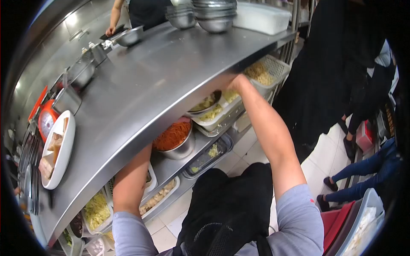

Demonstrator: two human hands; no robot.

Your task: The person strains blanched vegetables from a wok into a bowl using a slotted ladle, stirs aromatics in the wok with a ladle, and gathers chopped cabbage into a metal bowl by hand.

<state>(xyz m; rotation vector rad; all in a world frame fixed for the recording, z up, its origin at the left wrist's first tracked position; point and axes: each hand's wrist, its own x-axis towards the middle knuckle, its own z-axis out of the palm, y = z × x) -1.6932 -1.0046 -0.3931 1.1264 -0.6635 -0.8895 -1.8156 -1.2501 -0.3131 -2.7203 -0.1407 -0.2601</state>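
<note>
Both of my arms reach under the steel counter [141, 81]. My left hand is hidden beneath its edge, to the left of a metal bowl [183, 149] heaped with shredded carrot [173, 134]. Only the back part of my right hand [232, 81] shows at the counter's underside, its fingers out of sight. Close by that hand are a white tray [212, 123] of pale yellow pieces and a metal bowl [204, 113] with similar food. To its right sits a white basket [277, 70] of noodle-like strands [258, 73].
On the counter are an oval white dish [60, 170] with food chunks, an orange scale [47, 119], stacked metal bowls [215, 21] and a white tub [262, 19]. More food trays line the lower shelves. A co-worker [147, 13] stands across; others are at right.
</note>
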